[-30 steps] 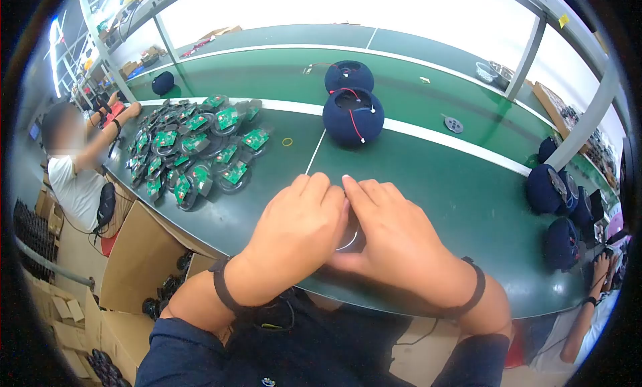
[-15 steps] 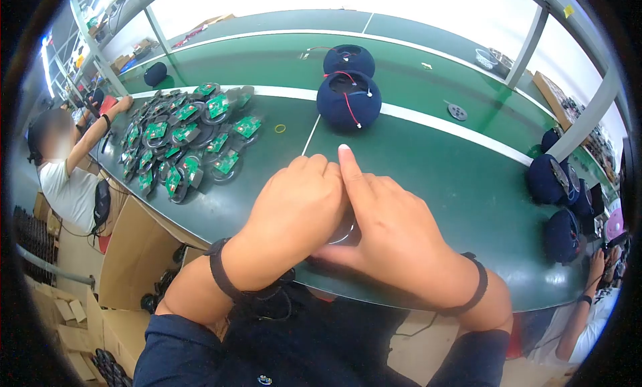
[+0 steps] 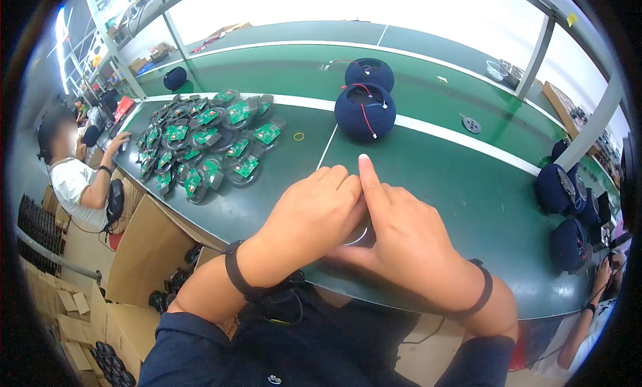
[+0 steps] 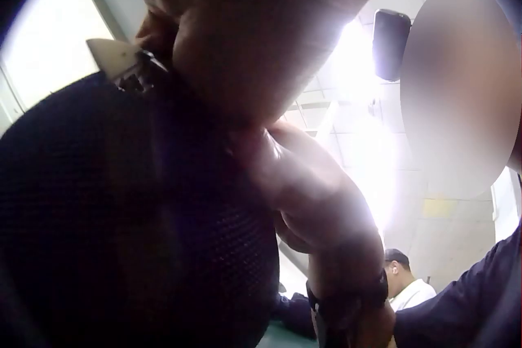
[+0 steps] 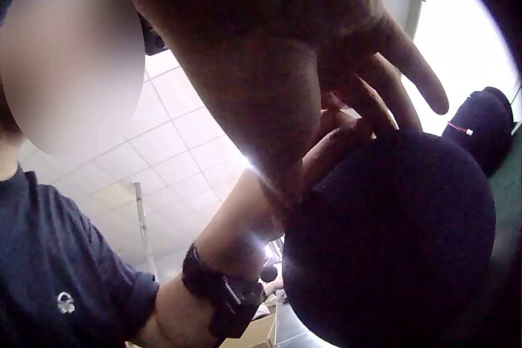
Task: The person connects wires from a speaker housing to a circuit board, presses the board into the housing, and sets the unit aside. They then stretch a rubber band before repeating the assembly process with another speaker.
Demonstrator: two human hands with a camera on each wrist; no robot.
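In the head view my left hand [image 3: 313, 212] and right hand [image 3: 413, 243] meet over a dark round piece [image 3: 359, 234], mostly covered, with a shiny curved edge. Both wrist views show a dark fabric-covered ball [image 4: 122, 217] [image 5: 391, 234] beneath the hands. The left hand's fingers curl down on the ball, tips hidden. A pale pointed piece [image 4: 116, 57] stands by them in the left wrist view. The right hand rests on the ball with its index finger straight and thumb spread.
Discs with green boards [image 3: 194, 136] are heaped at left. Two dark balls with red wires [image 3: 365, 113] stand beyond the hands; more balls [image 3: 554, 188] stand at right. A grey disc [image 3: 471, 124] and yellow ring [image 3: 299, 136] lie farther back. Cardboard boxes [image 3: 144, 253] stand at lower left.
The right index finger has straightened and points farther forward than a second ago. Both hands remain together over the round piece. The person at left has drawn their arm back slightly.
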